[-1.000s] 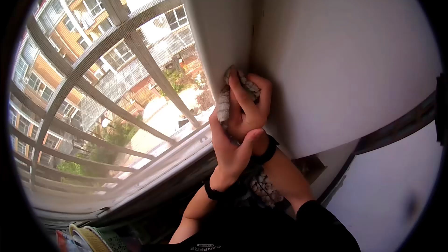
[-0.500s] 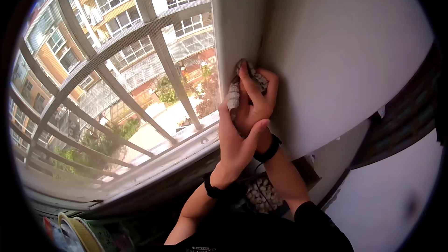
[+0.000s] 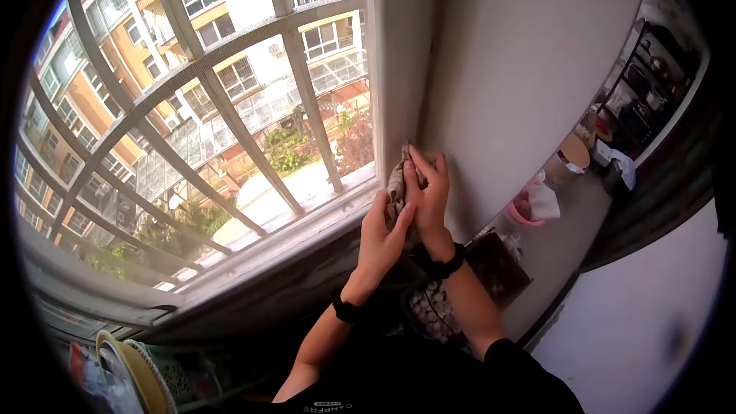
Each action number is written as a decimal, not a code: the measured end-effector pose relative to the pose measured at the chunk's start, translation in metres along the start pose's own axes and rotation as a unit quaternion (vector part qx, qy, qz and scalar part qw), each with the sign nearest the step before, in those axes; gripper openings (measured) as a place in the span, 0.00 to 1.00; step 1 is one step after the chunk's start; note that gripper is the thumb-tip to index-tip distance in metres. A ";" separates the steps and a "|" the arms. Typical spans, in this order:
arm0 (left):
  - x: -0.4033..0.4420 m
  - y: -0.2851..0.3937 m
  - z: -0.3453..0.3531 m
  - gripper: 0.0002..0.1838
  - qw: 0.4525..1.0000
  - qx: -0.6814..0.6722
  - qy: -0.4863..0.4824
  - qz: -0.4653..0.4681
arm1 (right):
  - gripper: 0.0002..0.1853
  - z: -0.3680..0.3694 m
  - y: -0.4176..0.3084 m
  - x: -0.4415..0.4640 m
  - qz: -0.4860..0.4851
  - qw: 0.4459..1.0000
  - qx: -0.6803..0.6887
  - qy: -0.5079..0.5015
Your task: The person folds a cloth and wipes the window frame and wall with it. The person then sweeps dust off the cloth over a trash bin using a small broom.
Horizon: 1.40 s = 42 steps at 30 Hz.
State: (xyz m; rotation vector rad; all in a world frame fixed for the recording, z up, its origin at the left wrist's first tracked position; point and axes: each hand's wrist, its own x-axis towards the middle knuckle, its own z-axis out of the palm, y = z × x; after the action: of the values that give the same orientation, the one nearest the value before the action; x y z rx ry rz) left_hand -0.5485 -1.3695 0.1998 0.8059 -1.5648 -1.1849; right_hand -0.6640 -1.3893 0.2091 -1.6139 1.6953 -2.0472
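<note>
Head view: so the cloth [image 3: 396,186] is right around the middle of the frame, bunched up in the corner where the window frame [image 3: 397,100] runs down beside the white wall [image 3: 521,54]. It's greyish and crumpled, kinda long and narrow. The left hand [image 3: 381,234] is half closed on its lower end, fingers curled and thumb out toward the other hand. The right hand [image 3: 431,190] is partly closed too, fingers bent around the upper part, right by the wall. Both wrists have black bands.

Barred window [image 3: 230,123] fills the upper left, buildings and greenery behind it. Down in the lower left there's a yellow-rimmed basket [image 3: 132,374]. Pale lumps [image 3: 435,313] sit between the forearms, too small to tell what. Right of them, a brown box [image 3: 497,270], then a pink basin [image 3: 524,213] farther up.
</note>
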 end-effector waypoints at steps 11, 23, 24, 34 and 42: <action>-0.101 0.009 -0.101 0.06 0.989 -0.113 0.095 -0.002 | 0.22 -0.002 -0.066 -0.088 0.134 0.946 0.241 -0.169; -0.199 0.011 -0.150 0.07 0.981 -0.036 0.189 0.019 | 0.22 0.001 -0.079 -0.241 0.237 0.926 0.228 -0.184; -0.205 0.017 -0.153 0.07 0.984 -0.009 0.176 0.026 | 0.20 -0.009 -0.075 -0.253 0.284 0.915 0.213 -0.191; -0.236 0.024 -0.148 0.07 0.987 0.131 0.049 0.077 | 0.07 -0.032 -0.142 -0.269 0.026 0.962 0.131 -0.239; -0.227 0.039 -0.137 0.10 0.954 0.211 -0.002 0.211 | 0.11 -0.039 -0.138 -0.276 0.133 0.933 0.139 -0.305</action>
State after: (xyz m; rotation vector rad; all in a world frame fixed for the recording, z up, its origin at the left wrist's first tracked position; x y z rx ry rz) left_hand -0.3470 -1.1947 0.1743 0.6846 -1.9081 -0.5496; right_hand -0.4892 -1.1441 0.1316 -1.5861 1.2534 -1.3776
